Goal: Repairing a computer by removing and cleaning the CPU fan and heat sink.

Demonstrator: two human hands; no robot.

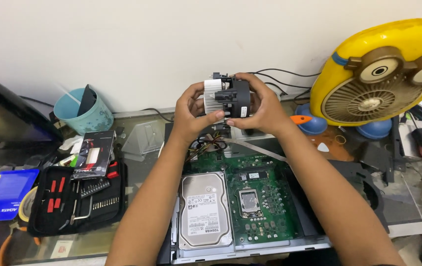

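Cluttered glass desk against a plain pale wall, evenly lit

A bare off-white wall (122,39) fills the top half, soft light across it with no hard shadows. Below runs a glass-topped desk (142,143), dusty and reflective. At far left a dark monitor (4,118) leans in, a teal cup (80,116) just beside it against the wall. On the right stands a round yellow desk fan (383,74) with cartoon goggle eyes on blue feet, black cables (290,79) trailing along the wall behind it. Front left, a black zip case of screwdriver bits (78,197) lies open beside a blue card (4,192).
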